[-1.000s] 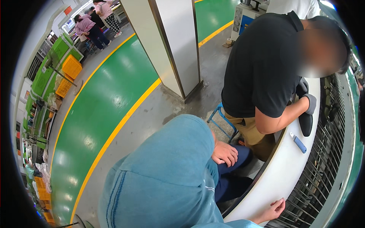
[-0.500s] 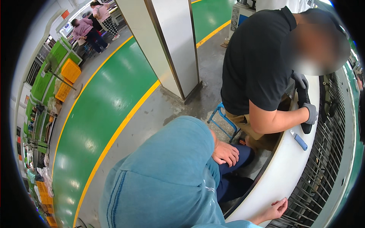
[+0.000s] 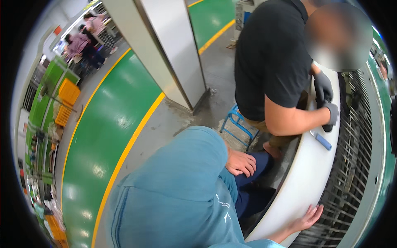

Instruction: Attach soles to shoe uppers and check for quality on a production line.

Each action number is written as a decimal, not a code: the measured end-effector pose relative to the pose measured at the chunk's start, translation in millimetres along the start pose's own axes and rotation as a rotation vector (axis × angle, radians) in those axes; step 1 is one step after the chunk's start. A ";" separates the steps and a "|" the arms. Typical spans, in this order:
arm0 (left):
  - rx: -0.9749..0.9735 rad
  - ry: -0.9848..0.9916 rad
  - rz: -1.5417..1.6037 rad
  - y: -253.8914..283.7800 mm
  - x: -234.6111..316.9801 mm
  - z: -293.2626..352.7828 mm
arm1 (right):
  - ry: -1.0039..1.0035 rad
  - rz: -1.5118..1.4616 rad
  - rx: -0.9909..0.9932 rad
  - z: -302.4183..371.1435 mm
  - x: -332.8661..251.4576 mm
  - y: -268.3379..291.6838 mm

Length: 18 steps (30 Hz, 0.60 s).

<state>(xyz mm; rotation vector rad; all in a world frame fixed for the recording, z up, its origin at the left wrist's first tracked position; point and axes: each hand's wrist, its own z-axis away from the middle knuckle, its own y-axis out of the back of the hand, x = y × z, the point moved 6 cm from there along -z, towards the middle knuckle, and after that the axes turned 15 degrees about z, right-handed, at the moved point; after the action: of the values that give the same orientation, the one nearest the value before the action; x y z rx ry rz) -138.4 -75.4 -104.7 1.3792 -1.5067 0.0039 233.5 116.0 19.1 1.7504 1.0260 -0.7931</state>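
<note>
My left hand (image 3: 241,163) lies on my dark blue trouser leg (image 3: 262,161), palm down with the fingers stretched out. Farther right, my right hand (image 3: 308,218) rests at the outer edge of the white curved worktop (image 3: 295,186), beside the metal rods; its fingers are extended and hold nothing. A blue-handled scraper (image 3: 321,141) lies on the worktop, well beyond my right hand. Past it, a co-worker's grey-gloved hands (image 3: 329,111) grip a black item (image 3: 326,127), mostly hidden by the gloves.
A conveyor of metal rods (image 3: 345,177) runs along the worktop's right side. The co-worker in a black shirt (image 3: 271,62) leans over the far end, next to a blue stool (image 3: 240,124). A white pillar (image 3: 173,45) stands behind, near a green walkway (image 3: 111,120).
My right hand has gone from curled fingers to stretched-out fingers. My left hand stays on my leg. The co-worker's gloved hands have come closer together around the black item. The view has shifted slightly.
</note>
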 end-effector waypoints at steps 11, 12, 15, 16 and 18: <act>-0.086 0.214 -0.026 47.5 -4.6 21.2 | -0.444 -1.252 -0.030 -7.9 -19.6 -27.9; -0.109 0.170 0.018 52.0 -2.0 16.5 | -0.424 -1.286 -0.030 -7.9 -16.5 -26.9; -0.141 0.204 -0.013 59.5 -4.1 1.8 | -0.526 -1.309 0.097 -15.3 -21.3 -20.4; -0.144 0.221 -0.032 59.2 -6.4 0.4 | -0.489 -1.380 0.019 -17.0 -15.8 -19.2; -0.152 0.251 -0.066 59.4 -10.6 -0.5 | -0.483 -1.442 -0.026 -20.4 -12.2 -21.5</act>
<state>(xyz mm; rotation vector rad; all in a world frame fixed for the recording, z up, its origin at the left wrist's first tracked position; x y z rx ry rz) -183.4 -47.4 -75.9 1.2556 -1.2274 0.0203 210.4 136.1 28.5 0.4610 1.8497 -1.8964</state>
